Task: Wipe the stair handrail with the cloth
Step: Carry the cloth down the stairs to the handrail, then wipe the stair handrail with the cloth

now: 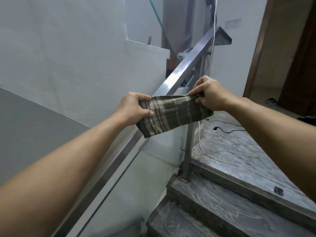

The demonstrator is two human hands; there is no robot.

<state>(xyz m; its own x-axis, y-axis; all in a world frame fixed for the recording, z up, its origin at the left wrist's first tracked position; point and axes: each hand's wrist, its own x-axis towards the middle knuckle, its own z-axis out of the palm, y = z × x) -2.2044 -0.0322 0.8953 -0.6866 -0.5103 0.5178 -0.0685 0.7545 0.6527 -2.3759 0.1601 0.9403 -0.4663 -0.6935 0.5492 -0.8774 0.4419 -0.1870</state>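
A square steel handrail (183,65) runs diagonally from the lower left up to the upper right, above a glass panel. A dark olive cloth with pale stripes (172,113) is stretched flat between both hands, in front of the rail's middle section and hiding it there. My left hand (135,106) pinches the cloth's left edge. My right hand (211,94) grips its bunched right end. Whether the cloth touches the rail cannot be told.
Grey marble stair treads (222,207) rise on the right to a landing (242,151) with white and black cables (224,130) lying on it. A steel post (189,151) holds the rail at the stair edge. A white wall (68,57) stands left; a wooden door frame (256,53) far right.
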